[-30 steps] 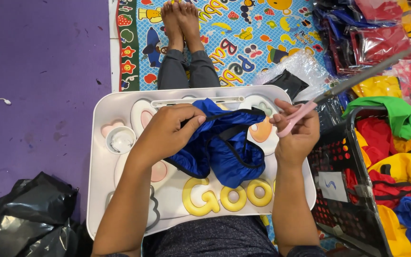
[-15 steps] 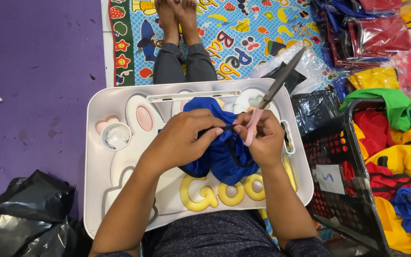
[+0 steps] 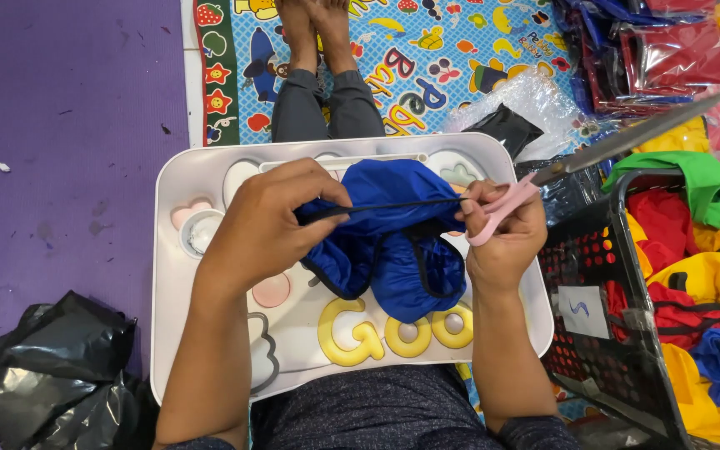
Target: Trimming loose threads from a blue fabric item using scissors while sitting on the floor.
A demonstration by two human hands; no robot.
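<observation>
Left hand (image 3: 270,223) and right hand (image 3: 500,235) pinch taut a thin black cord (image 3: 393,205) over crumpled shiny blue fabric (image 3: 393,250).

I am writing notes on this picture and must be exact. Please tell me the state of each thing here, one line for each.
Blue garment: crumpled on the tray, black trim pulled taut between both hands.
Scissors: held in the right hand, blades together, pointing away.
Left hand: fingers pinching the trim.
White tray: lying flat across the lap.
Black basket: full of coloured clothes.
</observation>
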